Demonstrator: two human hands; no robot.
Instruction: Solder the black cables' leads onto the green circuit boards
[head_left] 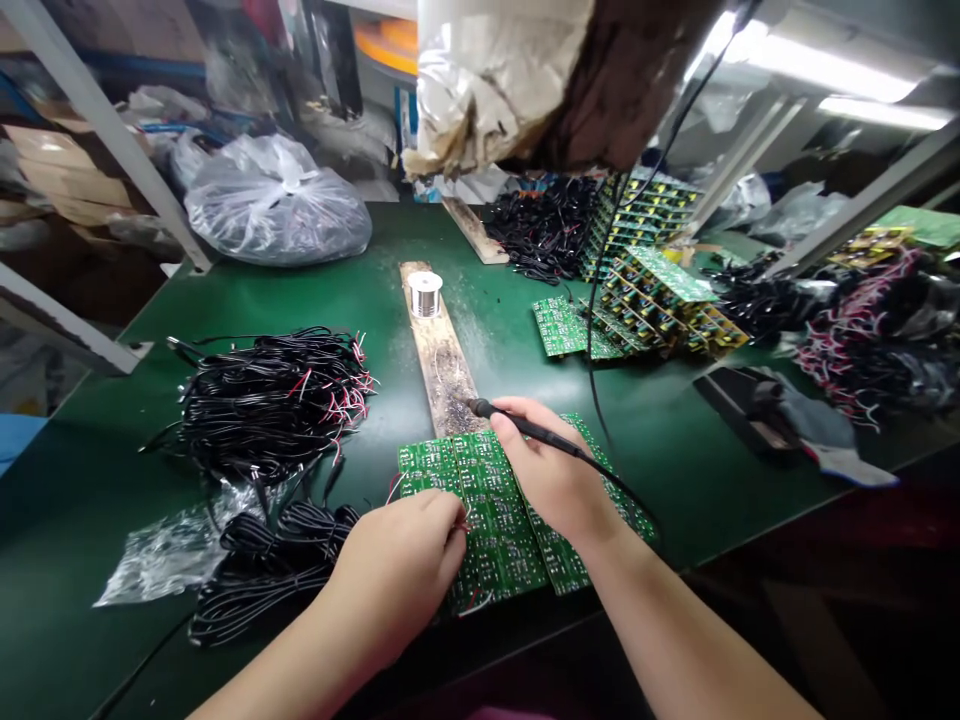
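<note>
Fingers (pixel 515 445) of the right hand (pixel 559 485) pinch the handle of a soldering iron (pixel 546 437); those of the left hand (pixel 409 555) are pressed together over the green circuit boards (pixel 499 550), though I cannot tell whether they grip a wire. These boards lie by the middle of the near edge of the bench (pixel 360 300), and only a few red and white wires (pixel 474 602) show at their margins, so the wiring looks barely begun, with most of it left. Whether any joint is finished is too small to tell. Around them, largest first: a wrapped hanging bulk (pixel 502 90) hides part of the far edge; a full plastic bag (pixel 277 205) sits near the far left corner; stacked boards (pixel 652 300) stand toward the right edge; a heap of black cables (pixel 266 405) with bare ends lies toward the left edge, seemingly supply for the job; a scorched wooden strip (pixel 435 355) carries a solder spool (pixel 426 297). A thin hanging cord (pixel 590 345) drops just beyond the right hand and could snag the iron's lead.
</note>
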